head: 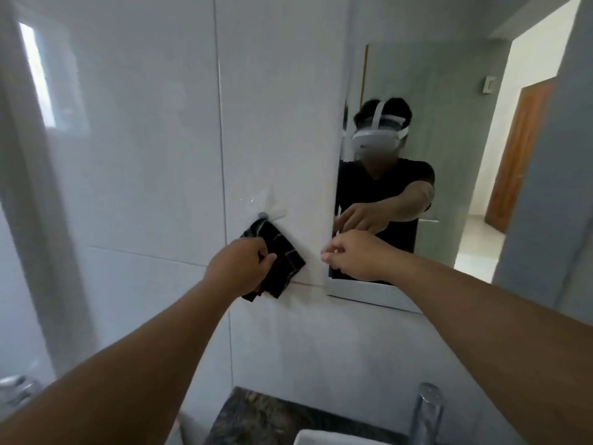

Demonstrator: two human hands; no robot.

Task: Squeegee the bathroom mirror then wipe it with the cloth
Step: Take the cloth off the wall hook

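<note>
The mirror (455, 101) hangs on the right with a white frame along its bottom edge, and it reflects me and a doorway. A black cloth (284, 256) with thin pale lines hangs from a small hook (263, 215) on the white tiled wall, left of the mirror. My left hand (240, 268) is closed on the cloth's lower left part. My right hand (356, 256) is at the mirror's lower left corner with its fingers curled together. A thin white sliver shows at its fingertips, and I cannot tell what it is. No squeegee is in view.
Below are a dark speckled counter (256, 415), the rim of a white basin (321, 440) and a chrome tap (428, 409). Another chrome fitting (16, 390) sits at the far left, and glossy wall tiles (144, 139) fill the left side.
</note>
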